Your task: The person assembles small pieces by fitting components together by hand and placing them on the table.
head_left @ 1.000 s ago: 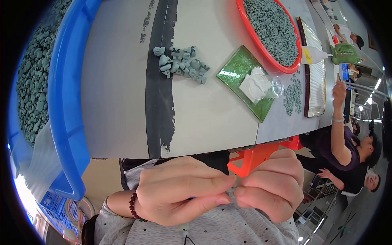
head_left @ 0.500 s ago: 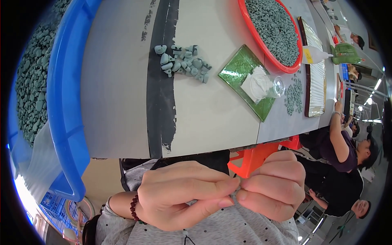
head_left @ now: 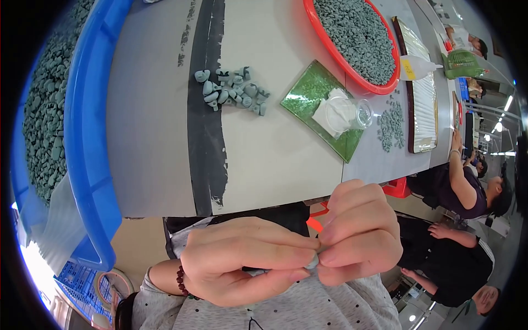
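Just beyond my body, in front of the table edge, my two hands meet fingertip to fingertip. My left hand (head_left: 247, 261), with a dark bead bracelet at the wrist, pinches a small grey-green piece (head_left: 312, 262) between thumb and forefinger. My right hand (head_left: 360, 234) has its fingers curled and its tips pressed against the same piece, most of which they hide. On the table ahead lies a loose pile of similar grey-green parts (head_left: 236, 94), some with dark markings.
A blue bin (head_left: 91, 137) full of grey-green pieces stands left. To the right are a green square dish (head_left: 308, 91) bearing white paper and a clear cup (head_left: 360, 114), scattered small pieces (head_left: 390, 126), a red basin (head_left: 344, 58), a white bottle (head_left: 418, 67) and a tray (head_left: 423, 121). Co-workers are beyond.
My right hand has risen a little and turned against the left fingertips. More of the grey-green piece shows between them now. The table view has shifted slightly left.
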The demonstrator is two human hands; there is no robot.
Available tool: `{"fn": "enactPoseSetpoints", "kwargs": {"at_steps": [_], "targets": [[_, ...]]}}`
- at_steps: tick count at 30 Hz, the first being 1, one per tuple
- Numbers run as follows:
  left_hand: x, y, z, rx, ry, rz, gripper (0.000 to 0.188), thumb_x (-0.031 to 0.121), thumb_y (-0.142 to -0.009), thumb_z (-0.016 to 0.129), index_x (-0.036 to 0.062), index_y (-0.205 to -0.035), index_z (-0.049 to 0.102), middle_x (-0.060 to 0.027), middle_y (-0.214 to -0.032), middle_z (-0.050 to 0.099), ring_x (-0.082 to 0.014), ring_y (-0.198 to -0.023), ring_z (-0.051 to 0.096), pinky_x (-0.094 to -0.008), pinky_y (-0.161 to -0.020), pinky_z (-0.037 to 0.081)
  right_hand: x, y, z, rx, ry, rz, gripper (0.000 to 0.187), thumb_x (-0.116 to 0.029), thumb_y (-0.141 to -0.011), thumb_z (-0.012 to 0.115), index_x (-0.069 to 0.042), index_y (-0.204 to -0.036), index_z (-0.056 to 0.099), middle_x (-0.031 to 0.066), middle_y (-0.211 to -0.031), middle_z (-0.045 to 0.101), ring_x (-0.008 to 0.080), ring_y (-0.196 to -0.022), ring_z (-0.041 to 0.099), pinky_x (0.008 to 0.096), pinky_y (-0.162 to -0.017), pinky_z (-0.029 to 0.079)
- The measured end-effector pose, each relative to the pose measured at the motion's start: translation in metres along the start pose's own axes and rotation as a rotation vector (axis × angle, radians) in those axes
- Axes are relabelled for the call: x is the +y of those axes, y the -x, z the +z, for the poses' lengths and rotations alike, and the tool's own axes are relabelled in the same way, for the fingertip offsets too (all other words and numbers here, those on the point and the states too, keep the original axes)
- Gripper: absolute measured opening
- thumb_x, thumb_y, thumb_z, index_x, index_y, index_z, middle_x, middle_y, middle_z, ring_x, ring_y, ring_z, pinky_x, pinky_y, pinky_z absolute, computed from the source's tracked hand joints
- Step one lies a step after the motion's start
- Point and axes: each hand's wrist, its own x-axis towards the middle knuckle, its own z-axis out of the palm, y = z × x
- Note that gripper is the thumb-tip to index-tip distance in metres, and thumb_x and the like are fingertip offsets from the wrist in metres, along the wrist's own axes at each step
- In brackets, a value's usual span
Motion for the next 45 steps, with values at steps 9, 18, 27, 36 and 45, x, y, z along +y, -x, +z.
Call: {"fn": "enactPoseSetpoints", "kwargs": {"at_steps": [9, 18, 27, 36, 45], "targets": [[-0.006, 0.001, -0.005, -0.135, -0.136, 0.139, 0.025, -0.003, -0.073, 0.068, -0.0069, -0.095, 0.056, -0.0251, -0.083, 0.063, -0.0287, -0.07, 0.066, -0.0324, -0.056, 0.054, -0.003, 0.003, 0.005, 0.063, 0.198, -0.088, 0.016, -0.013, -0.067, 0.071, -0.003, -0.077, 0.064, 0.0077, -0.075, 0.061, 0.0199, -0.059, 0.053, 0.0271, -0.05, 0.037], [-0.007, 0.002, -0.004, -0.132, -0.116, 0.158, 0.025, -0.003, -0.075, 0.066, -0.0076, -0.097, 0.056, -0.0213, -0.082, 0.063, -0.0283, -0.068, 0.065, -0.034, -0.056, 0.055, -0.009, -0.001, -0.002, -0.011, 0.09, -0.01, 0.02, -0.014, -0.063, 0.073, -0.002, -0.077, 0.064, 0.0077, -0.075, 0.06, 0.0198, -0.062, 0.053, 0.0288, -0.051, 0.038], [0.002, 0.005, 0.005, 0.017, 0.216, -0.177, 0.03, -0.009, -0.073, 0.067, -0.0089, -0.101, 0.055, -0.0211, -0.098, 0.064, -0.0238, -0.087, 0.066, -0.0296, -0.075, 0.052, 0.002, 0.003, -0.003, -0.067, 0.15, -0.119, 0.026, -0.01, -0.066, 0.07, -0.005, -0.091, 0.069, 0.0076, -0.089, 0.06, 0.0189, -0.069, 0.055, 0.0258, -0.056, 0.041], [0.014, -0.04, -0.011, 0.081, -0.973, 0.186, 0.032, 0.002, -0.076, 0.067, -0.0037, -0.104, 0.055, -0.0226, -0.108, 0.061, -0.033, -0.099, 0.061, -0.0356, -0.085, 0.047, 0.036, 0.039, -0.116, 0.624, 0.815, 0.413, 0.017, -0.005, -0.081, 0.063, 0.002, -0.097, 0.063, 0.0064, -0.086, 0.062, 0.0109, -0.074, 0.055, 0.0235, -0.066, 0.044], [0.012, -0.05, -0.021, 0.099, -1.664, 0.016, 0.03, 0.0, -0.086, 0.051, 0.0017, -0.115, 0.06, -0.0134, -0.117, 0.06, -0.0316, -0.115, 0.051, -0.0368, -0.098, 0.037, 0.052, 0.067, -0.176, 0.536, 1.052, 0.65, 0.018, -0.012, -0.088, 0.058, -0.002, -0.1, 0.066, 0.0029, -0.092, 0.065, 0.0057, -0.076, 0.056, 0.0193, -0.061, 0.042]]}}
